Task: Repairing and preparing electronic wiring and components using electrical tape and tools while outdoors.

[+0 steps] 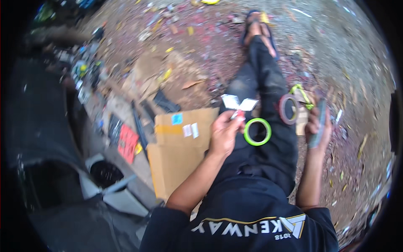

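Note:
My left hand (224, 133), over my lap, is closed on a small piece with two pale, shiny diamond-shaped leaves (248, 104) and a red-and-white base. Its exact kind is hard to tell. Just right of those fingers, a bright green tape roll (268, 131) rests on my dark trousers. Farther right, by my other leg, there is a red-rimmed tape roll (281, 110). Out to the right, my right hand (315, 131) grips a flat, greyish slab-like thing (321, 122), seen nearly edge-on. Motion blur hides its details.
Flattened cardboard (176, 161) lies at my left, near a red packet (127, 143). Farther left stand a dark bulky object (46, 147) and a round black part (106, 173). A yellow-green strap (310, 106) lies near my right hand. Litter covers the dirt ground (357, 96).

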Demonstrator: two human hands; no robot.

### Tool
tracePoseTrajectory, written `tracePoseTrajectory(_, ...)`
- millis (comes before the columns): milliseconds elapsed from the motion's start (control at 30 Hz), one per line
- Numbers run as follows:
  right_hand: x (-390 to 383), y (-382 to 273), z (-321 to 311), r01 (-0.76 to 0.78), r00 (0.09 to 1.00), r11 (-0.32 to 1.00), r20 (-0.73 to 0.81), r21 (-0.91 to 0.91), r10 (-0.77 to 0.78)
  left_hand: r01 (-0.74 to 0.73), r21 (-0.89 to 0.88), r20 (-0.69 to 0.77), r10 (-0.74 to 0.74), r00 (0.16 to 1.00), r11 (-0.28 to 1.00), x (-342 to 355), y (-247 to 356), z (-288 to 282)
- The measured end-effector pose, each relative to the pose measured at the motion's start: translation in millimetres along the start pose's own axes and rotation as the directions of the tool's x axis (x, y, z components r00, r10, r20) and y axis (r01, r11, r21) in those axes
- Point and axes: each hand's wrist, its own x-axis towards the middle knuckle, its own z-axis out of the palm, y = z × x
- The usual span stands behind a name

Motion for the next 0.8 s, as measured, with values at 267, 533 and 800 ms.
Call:
tracePoseTrajectory(267,8.0,-11.4,-38.5,-0.076,0.990,0.921,-0.136,-0.383,0.025,0.035,-0.138,-0.036,-0.040,0.999,0.990,5.2,-5.3,-14.1)
tracePoseTrajectory(533,27.1,-33.9,-31.2,0.135,0.981,0.667,0.006,-0.733,-0.192,-0.033,0.059,-0.107,0.040,0.993,0.998,17.0,8.7,-20.8)
tracePoseTrajectory(800,52.9,-40.6,6.1,0.167,0.972,0.431,0.074,-0.887,-0.224,-0.004,0.095,-0.041,0.008,0.999,0.995,4.8,3.6,-32.5)
